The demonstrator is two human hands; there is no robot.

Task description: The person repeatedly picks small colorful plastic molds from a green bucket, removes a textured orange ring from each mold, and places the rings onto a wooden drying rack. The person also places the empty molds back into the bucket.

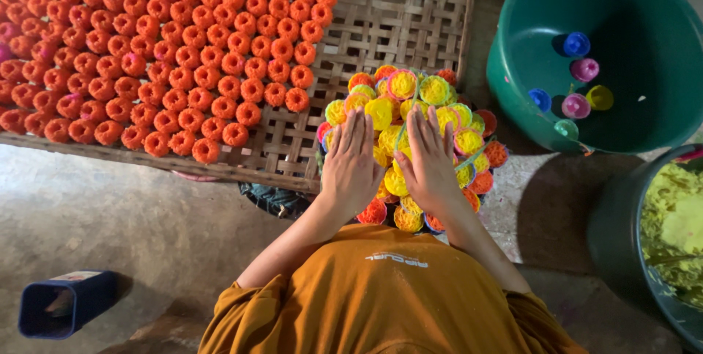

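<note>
Head view shows left hand (351,167) and right hand (428,164), each grip flat with fingers together, pressing on a round bundle of yellow-filled paper tubes (410,145). Far left lies a woven bamboo tray (395,24) carrying orange-filled tubes (168,46); right, a green plastic bucket (512,83).

Under your flat left hand (351,164) and right hand (428,160) the bundle of rolled tubes (410,112) looks like matt paper with crumbly, powdery tops. The tray (395,24) is rough woven bamboo strips. The green tub (512,90) is smooth, slightly glossy plastic. The floor (95,215) is rough, dull concrete.
</note>
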